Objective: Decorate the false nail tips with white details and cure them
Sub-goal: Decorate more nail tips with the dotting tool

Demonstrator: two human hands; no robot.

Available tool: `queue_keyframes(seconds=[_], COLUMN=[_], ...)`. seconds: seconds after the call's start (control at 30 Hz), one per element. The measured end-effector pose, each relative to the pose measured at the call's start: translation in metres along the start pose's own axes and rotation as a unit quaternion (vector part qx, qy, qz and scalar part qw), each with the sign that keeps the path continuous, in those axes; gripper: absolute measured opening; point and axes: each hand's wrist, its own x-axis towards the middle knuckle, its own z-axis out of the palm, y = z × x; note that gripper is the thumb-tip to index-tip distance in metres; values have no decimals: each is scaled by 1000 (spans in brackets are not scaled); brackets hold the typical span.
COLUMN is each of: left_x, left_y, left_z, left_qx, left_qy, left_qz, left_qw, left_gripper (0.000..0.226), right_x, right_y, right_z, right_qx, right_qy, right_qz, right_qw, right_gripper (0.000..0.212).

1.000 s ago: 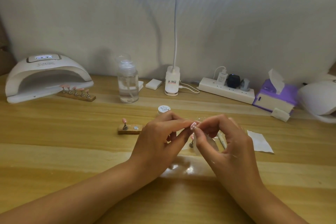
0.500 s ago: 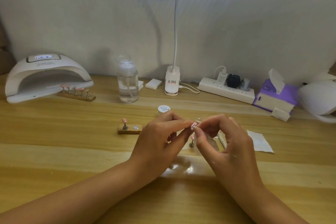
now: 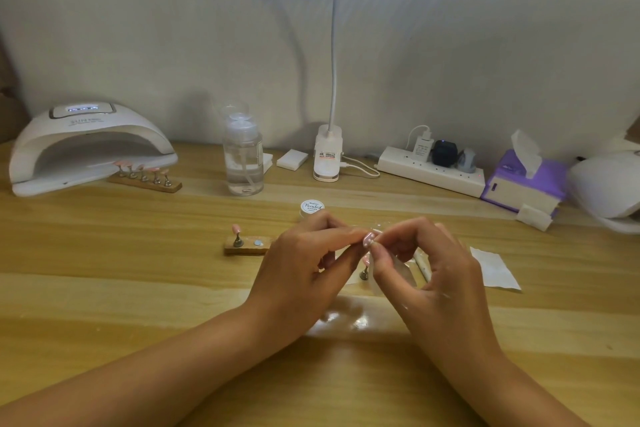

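My left hand [image 3: 304, 263] pinches a pink false nail tip [image 3: 367, 238] with white dots, held above the table's middle. My right hand [image 3: 429, 274] pinches a thin tool at the tip's right edge; the tool itself is mostly hidden by my fingers. Below them a pink tip on a metal stand [image 3: 364, 267] peeks out. To the left, a wooden holder [image 3: 246, 246] carries one pink tip [image 3: 237, 229]. A white paint jar [image 3: 311, 207] sits just behind my left hand. The curing lamp [image 3: 86, 146] stands at the far left with a wooden strip of several pink tips [image 3: 145, 177] at its mouth.
A clear pump bottle [image 3: 242, 163], a clip lamp base [image 3: 327, 158], a power strip [image 3: 433, 172] and a purple tissue box [image 3: 526, 184] line the back. A white wipe [image 3: 493, 267] lies right of my right hand. A clear plastic sheet [image 3: 353, 319] lies under my hands.
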Motion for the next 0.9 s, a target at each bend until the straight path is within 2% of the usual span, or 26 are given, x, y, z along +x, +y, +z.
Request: queue_keyframes(seconds=[0.3, 0.73, 0.9], left_x=[0, 1, 1], left_y=[0, -2, -1], left_z=[1, 1, 1], left_qx=[-7, 0, -19], left_qy=[2, 12, 22], left_qz=[-3, 6, -6], left_qw=[1000, 1000, 1000], left_gripper=[24, 23, 20], right_x=[0, 0, 1], right_y=[-2, -2, -3], right_z=[0, 0, 0], right_qx=[-7, -9, -8], right_qy=[18, 5, 36], right_qz=[-5, -2, 10], right_qw=[1000, 1000, 999], right_gripper=[4, 9, 6])
